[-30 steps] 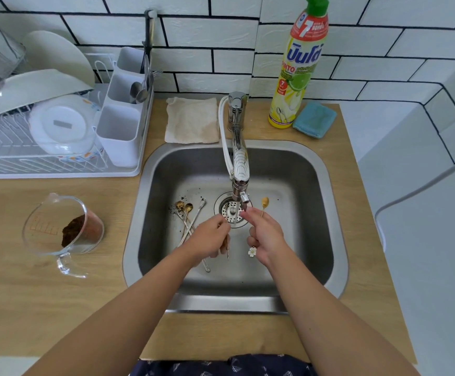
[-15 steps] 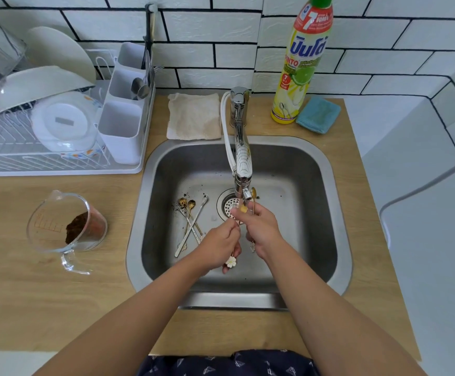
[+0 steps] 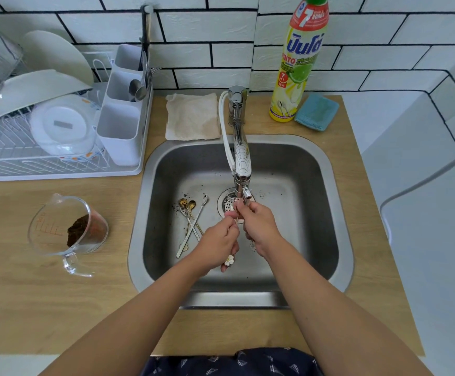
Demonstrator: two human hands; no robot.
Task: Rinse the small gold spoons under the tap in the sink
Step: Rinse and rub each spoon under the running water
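Both hands are over the steel sink [image 3: 337,213], just under the tap [image 3: 241,169] spout. My left hand [image 3: 216,244] is closed on a thin gold spoon whose white flower end [image 3: 229,260] sticks out below the fist. My right hand [image 3: 258,226] grips another small gold spoon; its flower end [image 3: 252,245] hangs under the palm. The spoon bowls are hidden between the fingers near the spout. Several more small spoons [image 3: 191,221], gold and silver, lie crossed on the sink floor to the left of the drain [image 3: 227,203], with dark specks around them.
A glass measuring jug [image 3: 66,229] with brown grounds stands on the wooden counter to the left. A dish rack [image 3: 58,126] with bowls and a cutlery holder sits at the back left. Behind the sink are a beige cloth [image 3: 192,116], a dish soap bottle [image 3: 301,61] and a blue sponge [image 3: 317,112].
Both hands have risen towards the spout and come together. The right-hand spoon's bowl, earlier visible beside the tap, is now hidden by the fingers.
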